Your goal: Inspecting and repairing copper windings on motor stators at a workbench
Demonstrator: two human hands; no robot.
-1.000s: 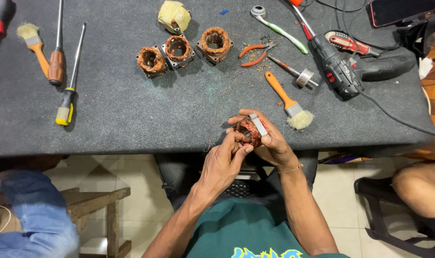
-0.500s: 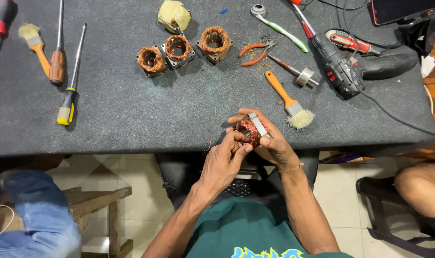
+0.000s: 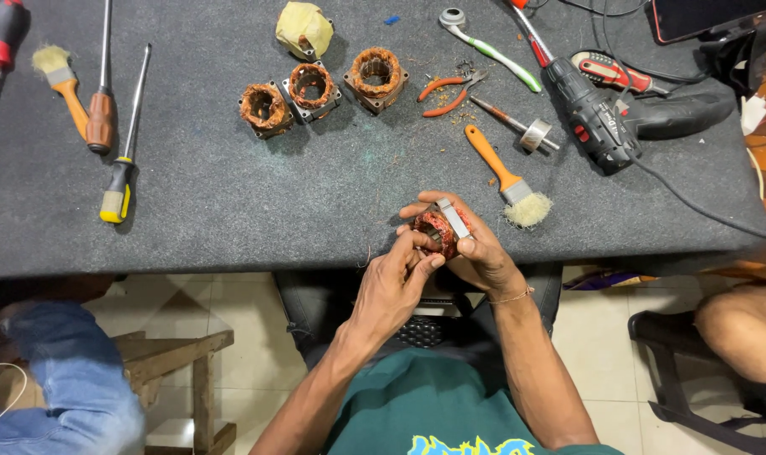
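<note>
At the near edge of the grey tabletop [image 3: 231,194], both hands meet around a small motor stator [image 3: 437,232] wound with copper wire, which sits just off the tabletop's edge at roughly six o'clock from the centre of the view. The right hand [image 3: 475,248] cups the stator from the three o'clock side, its fingers wrapped over the top and a flat metal strip [image 3: 453,219] lying across the stator under its thumb. The left hand [image 3: 395,282] comes in from seven o'clock, its fingertips pinched against the stator's near face, so both hands are closed in a grasp on the same piece. At two o'clock from the hands, close by, an orange-handled brush [image 3: 505,179] lies with its bristles toward the edge. Farther up, at twelve o'clock, three more stators [image 3: 311,87] sit in a row, with a yellow-taped one [image 3: 304,28] behind them. Orange-handled pliers [image 3: 450,90] and a green-and-white wrench [image 3: 488,49] lie at one o'clock, and a black power drill [image 3: 589,114] rests beyond them toward two o'clock. Off at ten o'clock, well apart from the hands, lie a yellow-handled screwdriver [image 3: 120,181], a brown-handled screwdriver [image 3: 101,114] and a second brush [image 3: 61,84].
</note>
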